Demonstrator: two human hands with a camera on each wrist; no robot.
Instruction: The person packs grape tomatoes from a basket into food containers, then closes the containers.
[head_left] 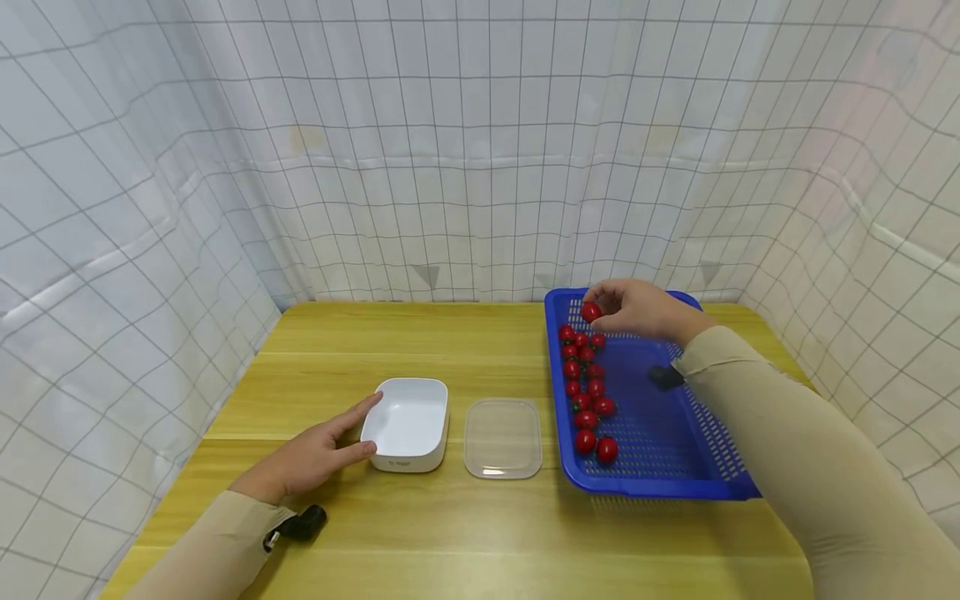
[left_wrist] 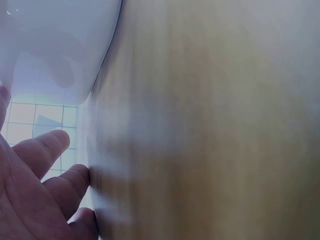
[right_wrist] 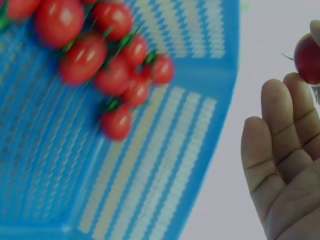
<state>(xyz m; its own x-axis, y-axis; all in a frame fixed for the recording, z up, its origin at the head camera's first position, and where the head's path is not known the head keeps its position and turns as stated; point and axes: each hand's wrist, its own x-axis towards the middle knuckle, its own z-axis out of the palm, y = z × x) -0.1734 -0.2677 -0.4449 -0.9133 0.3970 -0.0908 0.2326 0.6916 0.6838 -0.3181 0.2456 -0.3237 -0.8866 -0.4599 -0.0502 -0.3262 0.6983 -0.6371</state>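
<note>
My right hand [head_left: 641, 310] pinches a red cherry tomato [head_left: 591, 312] between thumb and fingertips, above the far end of a blue plastic basket [head_left: 652, 487]. The right wrist view has the held tomato [right_wrist: 309, 59] at its right edge, a bit of green stem showing. More cherry tomatoes [head_left: 586, 420] lie along the basket's left side. On the left, my left hand [head_left: 311, 457] rests against a white square container [head_left: 408, 421], thumb and index finger stretched out at its left rim. Nothing lies inside that container. In the left wrist view the other fingers [left_wrist: 67, 192] are loosely bent beside it.
A clear square lid [head_left: 502, 439] lies flat on the wooden table [head_left: 450, 533], between the container and the basket. White gridded curtains [head_left: 480, 167] enclose the table at the back and on both sides.
</note>
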